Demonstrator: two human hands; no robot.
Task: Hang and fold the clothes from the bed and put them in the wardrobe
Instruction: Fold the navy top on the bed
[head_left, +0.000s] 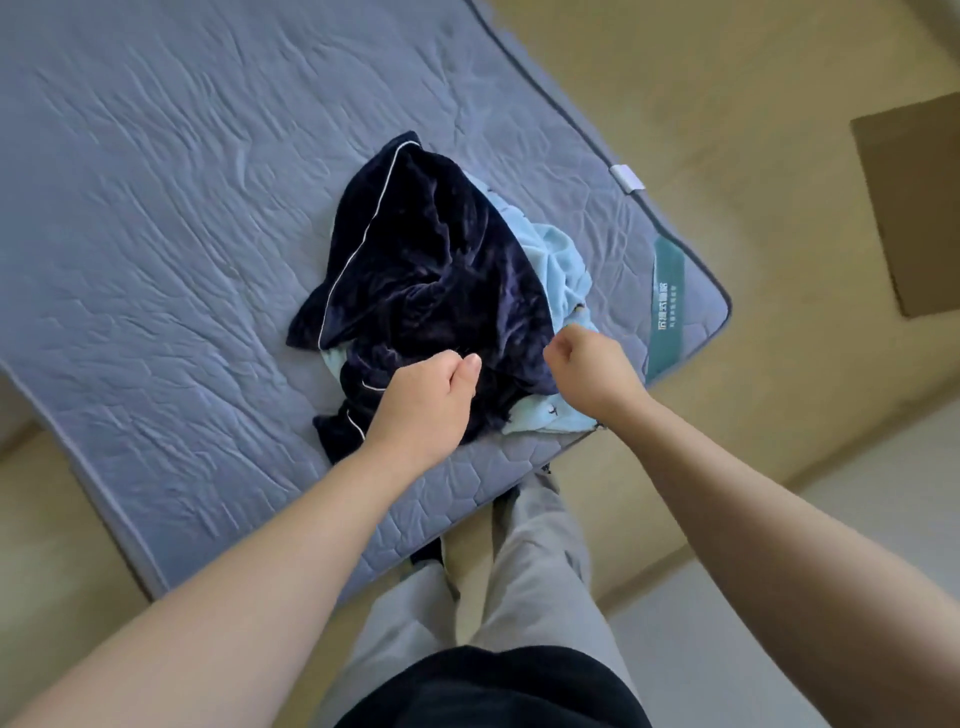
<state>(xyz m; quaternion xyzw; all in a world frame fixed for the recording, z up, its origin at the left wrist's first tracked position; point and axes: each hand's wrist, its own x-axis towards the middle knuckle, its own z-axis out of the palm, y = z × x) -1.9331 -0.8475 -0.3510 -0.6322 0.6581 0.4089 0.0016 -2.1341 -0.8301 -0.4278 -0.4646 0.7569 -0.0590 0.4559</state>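
Crumpled navy velvet garment with white piping (436, 270) near quilted grey-blue mattress (156, 208) right corner, long axis pointing away from person. Left hand (431, 400) pinches near edge; right hand (587, 369) curled, grip unclear.

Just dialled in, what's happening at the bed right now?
A person stands at the corner of the mattress, over a crumpled navy garment lying on a light blue garment. The left hand pinches the navy garment's near edge; the right hand is curled beside it, grip unclear. Nothing is folded yet.
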